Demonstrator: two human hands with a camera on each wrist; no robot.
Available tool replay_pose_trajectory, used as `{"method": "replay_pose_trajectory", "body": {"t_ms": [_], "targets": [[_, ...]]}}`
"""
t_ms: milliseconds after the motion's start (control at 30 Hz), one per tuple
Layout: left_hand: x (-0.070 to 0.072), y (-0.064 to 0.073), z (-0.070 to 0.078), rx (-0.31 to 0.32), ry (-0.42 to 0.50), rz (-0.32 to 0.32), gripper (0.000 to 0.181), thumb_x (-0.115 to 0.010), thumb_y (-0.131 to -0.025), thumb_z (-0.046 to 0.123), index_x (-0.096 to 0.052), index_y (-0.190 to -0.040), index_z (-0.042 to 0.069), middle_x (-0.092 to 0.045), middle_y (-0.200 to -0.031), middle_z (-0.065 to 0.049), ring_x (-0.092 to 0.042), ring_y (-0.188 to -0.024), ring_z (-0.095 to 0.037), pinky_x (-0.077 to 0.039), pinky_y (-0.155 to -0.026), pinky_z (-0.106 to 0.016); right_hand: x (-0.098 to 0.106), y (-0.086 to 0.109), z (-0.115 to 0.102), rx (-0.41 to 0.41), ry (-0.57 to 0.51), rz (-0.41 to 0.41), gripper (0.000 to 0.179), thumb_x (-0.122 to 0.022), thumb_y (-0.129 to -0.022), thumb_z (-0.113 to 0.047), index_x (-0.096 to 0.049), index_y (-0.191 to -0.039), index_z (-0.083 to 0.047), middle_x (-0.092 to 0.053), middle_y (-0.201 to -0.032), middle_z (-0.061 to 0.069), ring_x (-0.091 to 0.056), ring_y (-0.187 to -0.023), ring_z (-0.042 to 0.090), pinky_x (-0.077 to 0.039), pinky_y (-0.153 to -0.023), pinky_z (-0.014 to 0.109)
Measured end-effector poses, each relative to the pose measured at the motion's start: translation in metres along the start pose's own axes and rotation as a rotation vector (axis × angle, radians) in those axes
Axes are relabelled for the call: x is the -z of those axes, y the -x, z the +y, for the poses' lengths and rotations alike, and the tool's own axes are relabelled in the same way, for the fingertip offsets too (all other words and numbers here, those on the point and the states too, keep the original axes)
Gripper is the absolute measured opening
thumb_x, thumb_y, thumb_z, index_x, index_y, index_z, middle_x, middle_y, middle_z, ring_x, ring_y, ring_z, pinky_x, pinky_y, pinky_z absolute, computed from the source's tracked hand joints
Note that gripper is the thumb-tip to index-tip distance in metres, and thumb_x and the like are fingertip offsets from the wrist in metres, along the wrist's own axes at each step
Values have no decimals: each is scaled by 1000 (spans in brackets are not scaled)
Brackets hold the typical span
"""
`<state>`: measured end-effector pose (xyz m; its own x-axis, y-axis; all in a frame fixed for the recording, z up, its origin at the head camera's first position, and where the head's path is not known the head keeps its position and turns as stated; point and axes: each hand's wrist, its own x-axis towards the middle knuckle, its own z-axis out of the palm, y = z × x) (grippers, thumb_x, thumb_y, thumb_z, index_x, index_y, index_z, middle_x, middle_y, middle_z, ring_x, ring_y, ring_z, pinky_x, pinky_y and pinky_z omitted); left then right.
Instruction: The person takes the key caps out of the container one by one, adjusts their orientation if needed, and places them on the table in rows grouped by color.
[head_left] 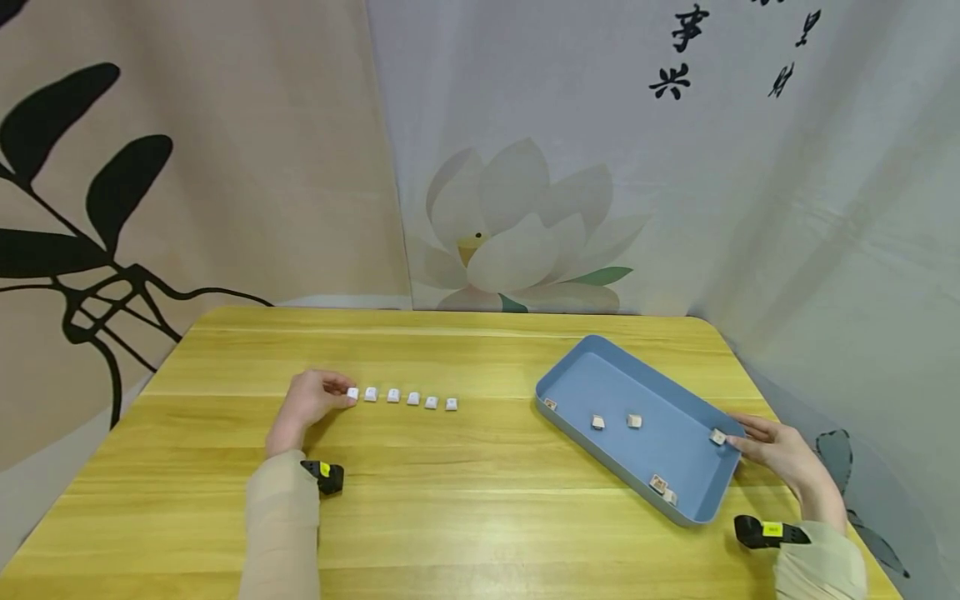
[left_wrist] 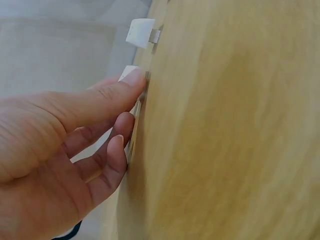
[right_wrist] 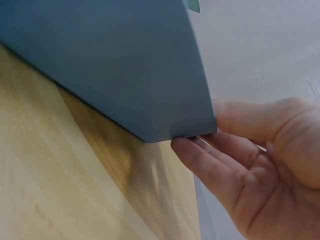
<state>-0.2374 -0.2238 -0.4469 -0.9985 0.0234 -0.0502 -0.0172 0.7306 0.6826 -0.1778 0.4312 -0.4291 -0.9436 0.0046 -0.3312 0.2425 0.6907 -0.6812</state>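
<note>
My left hand [head_left: 313,395] pinches a small white keycap [head_left: 352,393] between thumb and fingers at the left end of a row on the table. In the left wrist view the thumb lies over that keycap, and a neighbouring keycap [left_wrist: 140,33] sits just beyond the fingertips. My right hand [head_left: 780,450] grips the right end of a blue tray [head_left: 637,358], with the thumb at the rim and fingers under the edge in the right wrist view. A loose keycap [head_left: 717,437] lies inside the tray close to the right thumb.
More white keycaps [head_left: 413,399] continue the row rightward, spaced apart. Several keycaps [head_left: 634,422] lie scattered in the tray, some against its near wall. The wooden table [head_left: 450,517] ends at a printed curtain [head_left: 517,100] behind.
</note>
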Motion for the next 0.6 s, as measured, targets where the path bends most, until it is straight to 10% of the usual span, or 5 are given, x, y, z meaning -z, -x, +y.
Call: {"method": "replay_pose_trajectory", "body": {"t_ms": [600], "targets": [[5,4,9,9,-8,-26,41,-65,-89,13,-56,-125,-6,-59,-121,-26,-56,-109,-39,-48,-92,-48,-1,-1,0,8,-2,11,71,-52,-97,-34,-23,-147,6,-26,-146,38,-42,-128,48,-55,-88,36]]}}
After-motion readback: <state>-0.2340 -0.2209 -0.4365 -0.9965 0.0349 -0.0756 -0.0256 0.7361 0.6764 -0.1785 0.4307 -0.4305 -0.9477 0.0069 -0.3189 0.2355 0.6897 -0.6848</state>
